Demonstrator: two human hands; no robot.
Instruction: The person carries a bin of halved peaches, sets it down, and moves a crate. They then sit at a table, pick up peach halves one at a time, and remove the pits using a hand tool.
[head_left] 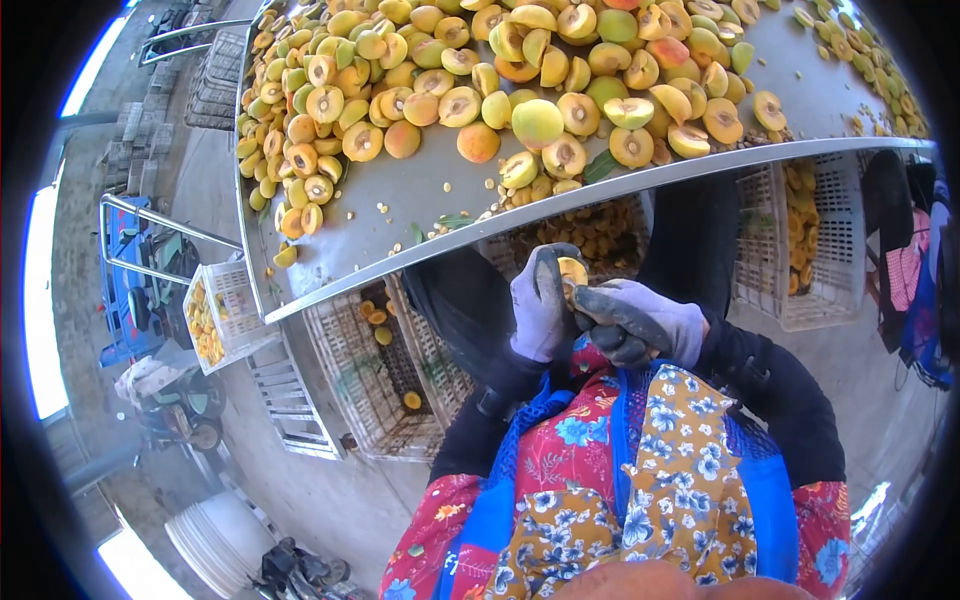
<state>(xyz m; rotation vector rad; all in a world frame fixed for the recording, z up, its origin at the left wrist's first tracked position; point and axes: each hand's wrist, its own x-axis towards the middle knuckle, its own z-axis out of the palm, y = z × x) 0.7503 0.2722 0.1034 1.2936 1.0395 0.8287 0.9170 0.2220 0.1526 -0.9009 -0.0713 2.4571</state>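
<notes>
A cut apricot half (571, 271) is pinched in the fingers of my left hand (541, 303), its yellow cut face partly showing. Close against it, my right hand (640, 318) has its fingers curled. Something small may sit in the right fingers, but I cannot make it out. Both hands wear lilac gloves with dark coated fingers. They are held over my lap, just below the edge of a metal table (400, 190). A large heap of apricots (440, 80), many halved with pits showing, covers much of that table.
Plastic crates with apricot pieces stand under the table: one left crate (345, 370), one right crate (765, 240). More pieces show beneath my hands. A white crate (235, 300) of apricots stands beyond the table's left end. Loose pits (384, 208) and leaves lie along the table edge.
</notes>
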